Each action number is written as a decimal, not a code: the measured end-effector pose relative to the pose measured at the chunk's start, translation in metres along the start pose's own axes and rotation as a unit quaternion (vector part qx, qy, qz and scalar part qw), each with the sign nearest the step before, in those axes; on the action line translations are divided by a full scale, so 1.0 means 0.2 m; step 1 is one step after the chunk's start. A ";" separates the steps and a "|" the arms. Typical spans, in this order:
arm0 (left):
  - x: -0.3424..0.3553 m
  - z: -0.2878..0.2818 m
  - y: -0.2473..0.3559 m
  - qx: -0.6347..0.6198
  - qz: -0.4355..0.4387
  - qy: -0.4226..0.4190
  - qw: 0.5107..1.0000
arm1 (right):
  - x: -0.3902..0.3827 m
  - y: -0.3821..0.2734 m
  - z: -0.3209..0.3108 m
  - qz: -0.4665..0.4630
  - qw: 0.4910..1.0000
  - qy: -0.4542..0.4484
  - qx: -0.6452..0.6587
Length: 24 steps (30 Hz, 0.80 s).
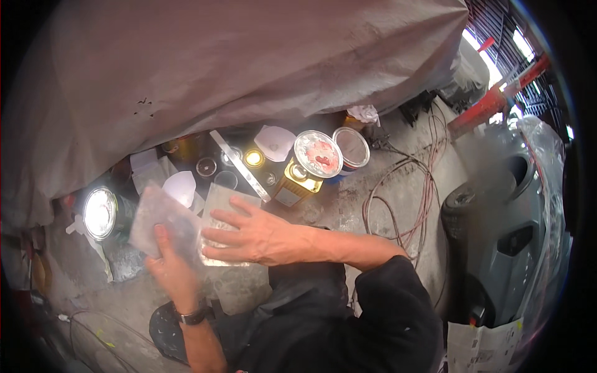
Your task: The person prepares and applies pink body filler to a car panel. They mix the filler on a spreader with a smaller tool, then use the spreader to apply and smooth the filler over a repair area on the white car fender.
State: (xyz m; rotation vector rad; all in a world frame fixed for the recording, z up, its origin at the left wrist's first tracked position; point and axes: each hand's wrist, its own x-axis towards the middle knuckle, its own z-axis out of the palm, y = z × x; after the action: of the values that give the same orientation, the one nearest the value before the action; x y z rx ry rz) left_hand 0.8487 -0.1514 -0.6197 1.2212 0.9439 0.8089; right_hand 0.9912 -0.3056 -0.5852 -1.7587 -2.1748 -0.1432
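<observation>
In my left hand (171, 273), a watch on its wrist, is a hazy, translucent flat sheet (158, 211). The thumb lies over the sheet's face, and motion blurs both. My right hand (239, 239) lies across a pale rectangular panel (229, 198), fingers spread over its face; the thumb is out of sight. A bright shine runs along the panel's near edge. Sheet and panel meet or overlap at their sides; I cannot tell if they are joined. Beyond them are a clear round cup (226, 180) and a long pale strip (239, 165).
An open can (99, 213) stands at left. A lid with red smears (318, 154) rests on a yellow tin (297, 186), beside another round can (351, 149). Hoses (398, 211) coil on the floor. A grey vehicle part (510, 248) stands at right; a draped cover (249, 62) hangs ahead.
</observation>
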 end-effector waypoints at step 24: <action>0.12 0.02 -0.04 -0.297 -0.095 -0.095 0.945 | -0.97 0.28 -0.28 0.485 0.838 0.004 -0.250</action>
State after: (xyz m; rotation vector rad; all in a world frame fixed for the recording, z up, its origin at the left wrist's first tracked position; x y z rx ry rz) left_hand 0.8626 -0.1326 -0.6300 0.6553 0.5840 0.7319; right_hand 1.0909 -0.4897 -0.6034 -2.8992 -1.0210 -0.4781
